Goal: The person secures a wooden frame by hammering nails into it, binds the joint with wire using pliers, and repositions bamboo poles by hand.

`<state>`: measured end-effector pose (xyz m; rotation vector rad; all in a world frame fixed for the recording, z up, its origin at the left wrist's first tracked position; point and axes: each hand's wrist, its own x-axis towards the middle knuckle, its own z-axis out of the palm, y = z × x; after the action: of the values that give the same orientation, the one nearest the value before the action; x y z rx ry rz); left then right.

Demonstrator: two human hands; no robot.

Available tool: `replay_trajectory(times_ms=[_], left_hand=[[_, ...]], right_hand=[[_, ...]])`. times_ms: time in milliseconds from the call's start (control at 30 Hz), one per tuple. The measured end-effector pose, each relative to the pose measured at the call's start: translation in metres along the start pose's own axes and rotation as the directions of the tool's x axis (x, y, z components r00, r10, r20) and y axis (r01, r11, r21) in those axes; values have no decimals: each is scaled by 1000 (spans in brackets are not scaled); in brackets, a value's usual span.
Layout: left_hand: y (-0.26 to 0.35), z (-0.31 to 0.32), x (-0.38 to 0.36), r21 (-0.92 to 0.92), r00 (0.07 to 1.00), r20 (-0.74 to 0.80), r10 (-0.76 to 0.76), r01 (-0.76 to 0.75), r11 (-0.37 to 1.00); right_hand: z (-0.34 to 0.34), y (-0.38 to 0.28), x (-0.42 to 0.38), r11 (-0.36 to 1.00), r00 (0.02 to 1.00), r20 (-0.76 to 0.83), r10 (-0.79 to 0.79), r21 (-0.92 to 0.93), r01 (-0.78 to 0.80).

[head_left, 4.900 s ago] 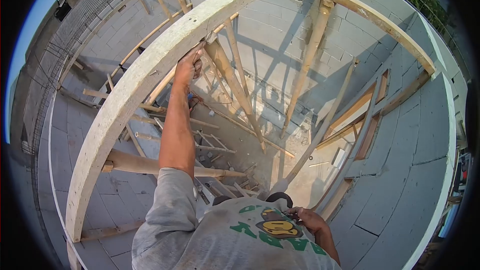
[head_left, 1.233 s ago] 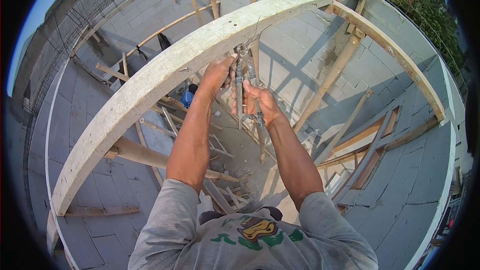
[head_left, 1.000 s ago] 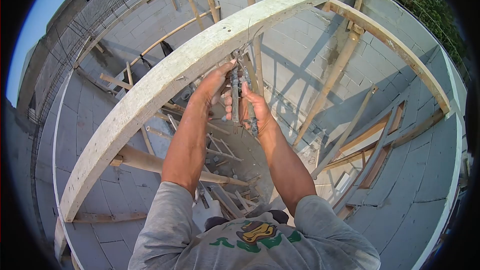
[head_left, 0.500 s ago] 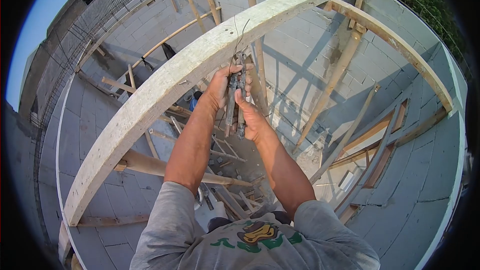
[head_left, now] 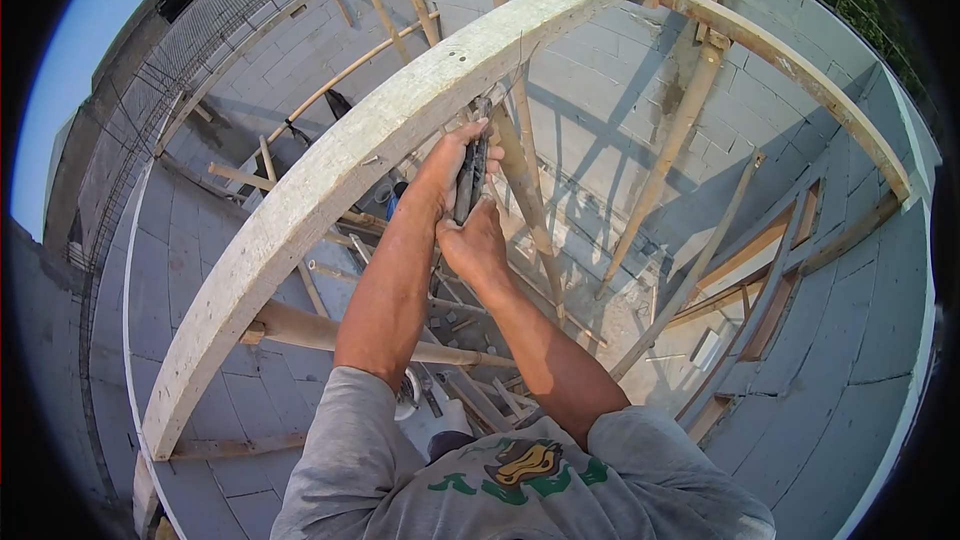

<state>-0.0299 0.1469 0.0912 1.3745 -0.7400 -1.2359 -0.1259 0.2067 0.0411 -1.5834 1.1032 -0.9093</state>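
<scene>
My left hand is wrapped round dark, worn pliers, its fingertips showing on their far right side. Lower down, my right hand is closed on the bottom end of the same handles, which lie close together. The jaws point up and away, near the underside of a pale wooden beam. Whether they bite on anything is too small to tell. A thin wire stands up faintly by the beam just beyond the tool.
A wooden post slants down just right of my hands. Another beam runs to the right, propped by a round pole. Grey block walls surround a floor far below with loose timber. A horizontal pole crosses under my left arm.
The plier handles, apart before, are now together. My right hand has moved left and up toward my left hand. The view has shifted slightly.
</scene>
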Motion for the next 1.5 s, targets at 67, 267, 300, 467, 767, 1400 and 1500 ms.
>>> replay_trajectory(times_ms=[67,267,300,467,767,1400,1500], left_hand=[[12,-1,-18,23,999,-34,18,-17,1000],[77,-8,-126,692,906,156,395,-385,610],[86,-5,-127,783,882,133,452,-373,498],[85,-30,-65,950,723,118,680,-281,134],[62,-31,-41,967,703,214,679,-53,-250],[59,-25,-50,967,658,232,716,-77,-243],[53,-12,-65,968,606,209,767,-237,-76]], right_hand=[[3,-3,4,978,993,101,56,194,-75],[-44,-44,-1,515,853,520,-39,742,-429],[-43,-41,0,461,825,561,-65,750,-474],[-27,-19,0,199,803,587,-99,803,-562],[35,16,3,-118,841,480,-250,847,-519],[147,19,67,-49,933,357,-56,932,-359],[157,29,71,-74,944,302,-136,947,-314]])
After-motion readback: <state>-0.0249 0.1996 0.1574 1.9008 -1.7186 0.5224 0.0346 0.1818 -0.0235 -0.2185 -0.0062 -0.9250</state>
